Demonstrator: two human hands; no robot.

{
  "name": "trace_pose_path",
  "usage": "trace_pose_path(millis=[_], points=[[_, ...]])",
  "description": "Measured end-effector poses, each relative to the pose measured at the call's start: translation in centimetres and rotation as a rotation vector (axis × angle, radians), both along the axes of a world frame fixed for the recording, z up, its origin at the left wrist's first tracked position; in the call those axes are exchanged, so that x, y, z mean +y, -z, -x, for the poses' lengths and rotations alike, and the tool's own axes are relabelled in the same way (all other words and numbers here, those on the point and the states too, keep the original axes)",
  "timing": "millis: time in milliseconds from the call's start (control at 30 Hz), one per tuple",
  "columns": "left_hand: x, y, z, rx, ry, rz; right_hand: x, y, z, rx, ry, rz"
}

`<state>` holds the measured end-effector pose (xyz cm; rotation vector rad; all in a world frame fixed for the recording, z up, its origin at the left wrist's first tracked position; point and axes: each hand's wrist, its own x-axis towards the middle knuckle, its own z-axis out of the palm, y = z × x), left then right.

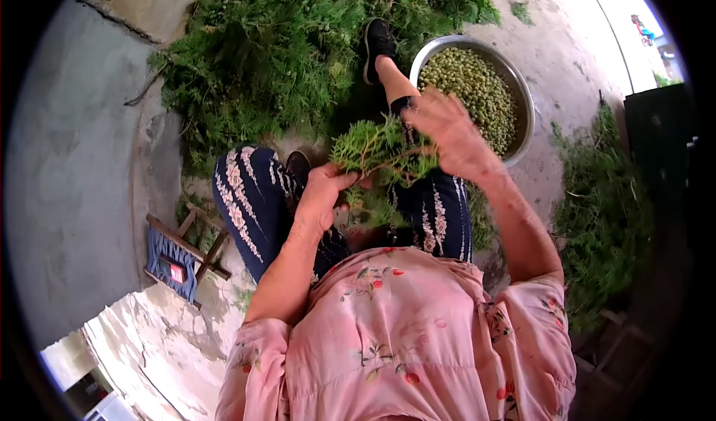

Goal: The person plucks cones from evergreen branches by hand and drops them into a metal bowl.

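A leafy green sprig (380, 151) is held above my lap, its stem pinched between the thumb and fingers of my left hand (325, 191). My right hand (453, 134) is at the sprig's right end, over the near left edge of a metal basin (528, 115). Motion smears its fingers, and whether they hold anything is unclear. Small round green fruits (470, 82) fill much of the basin. Patterned dark trousers (246, 190) cover my legs on both sides of the sprig.
A large heap of green branches (261, 55) lies on the ground ahead, around my shoe (379, 44). More cut branches (604, 212) lie at the right. A small wooden stool with blue strapping (171, 261) stands at the left.
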<state>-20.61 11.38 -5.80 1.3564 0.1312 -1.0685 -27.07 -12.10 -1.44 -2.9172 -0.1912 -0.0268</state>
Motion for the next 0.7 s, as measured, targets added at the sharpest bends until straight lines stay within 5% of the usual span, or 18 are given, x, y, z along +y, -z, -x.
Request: trace_pose_path(millis=[100,200,233,300,333,400,467,500,533,567,633,700], points=[[0.6,0.3,-0.5,-0.031,0.099,-0.044,-0.7,1.8,0.5,0.315,-0.069,-0.111],[-0.4,0.5,0.4,-0.210,-0.103,0.040,-2.8,1.1,3.8,0.459,0.091,-0.365],[-0.6,2.0,0.0,-0.359,-0.107,0.123,-3.9,0.3,5.3,0.498,0.328,-0.512],[0.1,2.3,-0.3,-0.247,-0.072,0.026,-8.3,0.1,9.3,0.437,0.678,-0.827],[0.2,2.3,-0.4,-0.257,-0.073,0.028,-10.9,0.1,12.3,0.211,0.875,-1.307],[0.1,2.4,-0.6,-0.178,-0.057,0.050,-17.6,0.6,18.9,-0.534,0.872,-1.232],[-0.2,2.1,-0.6,-0.170,-0.085,0.059,-22.9,-3.3,24.7,-1.069,1.616,-1.096],[-0.1,2.0,-0.6,-0.161,-0.117,0.057,-21.1,-7.2,24.6,-1.235,1.813,-0.745],[-0.1,1.8,-0.8,-0.171,-0.126,0.055,-24.8,-6.2,30.1,-1.327,1.657,-0.637],[0.0,1.5,-1.0,-0.169,-0.164,0.086,-25.1,-7.0,32.0,-1.225,1.847,-0.303],[0.1,1.0,-1.3,-0.176,-0.215,0.112,-26.9,-5.7,34.0,-1.237,2.042,-0.279],[0.4,0.0,-2.0,-0.154,-0.330,0.144,-29.5,-2.4,34.5,-1.224,1.832,-0.434]])
